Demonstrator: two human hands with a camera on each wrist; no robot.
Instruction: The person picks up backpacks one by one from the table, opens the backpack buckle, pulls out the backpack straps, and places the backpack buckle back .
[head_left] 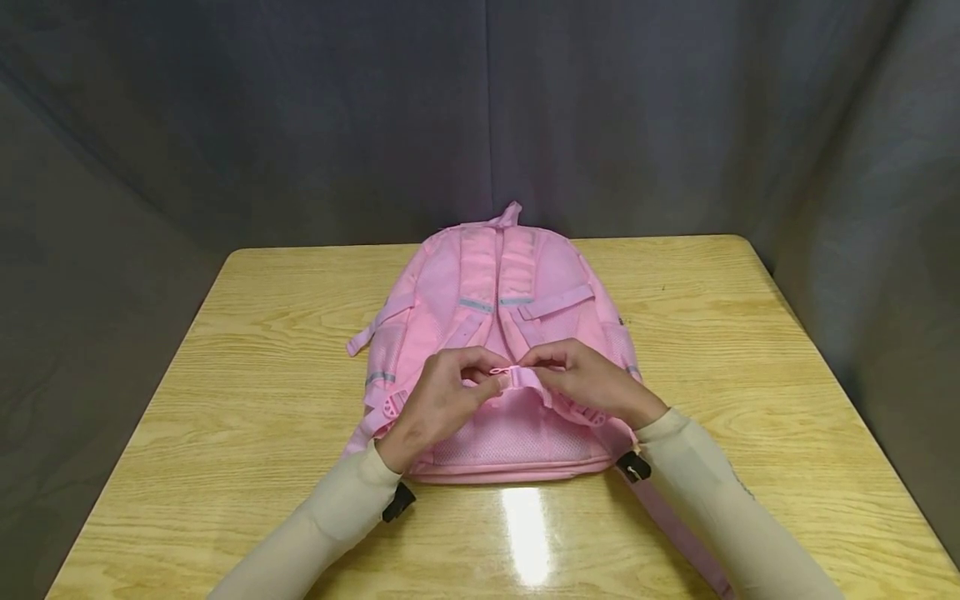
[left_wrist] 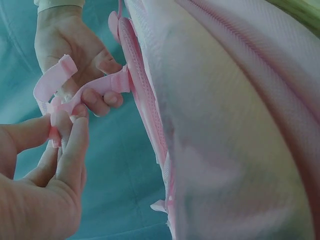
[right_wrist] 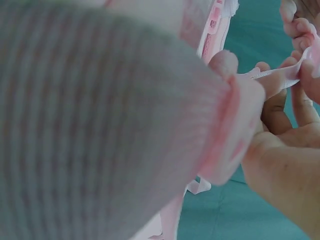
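A pink backpack (head_left: 517, 433) lies on the table with its shoulder-strap side up. Over its lower part, my left hand (head_left: 444, 398) pinches a small pink plastic buckle (left_wrist: 56, 107) between thumb and fingers. Close beside it, my right hand (head_left: 588, 379) holds the pink webbing strap (left_wrist: 102, 85) that runs from this buckle, its fingers curled round the band. A loose end of webbing (left_wrist: 50, 82) loops up from the buckle in the left wrist view. In the right wrist view, a large blurred pink strap covers much of the picture, beside my right hand.
Two padded shoulder straps (head_left: 477, 267) lie along the upper part of the backpack, below its top loop (head_left: 511, 214). Strap adjusters (head_left: 394, 405) sit near both wrists. A long pink strap (head_left: 682, 533) trails toward the front of the wooden table (head_left: 750, 375). Dark curtains (head_left: 337, 117) hang behind.
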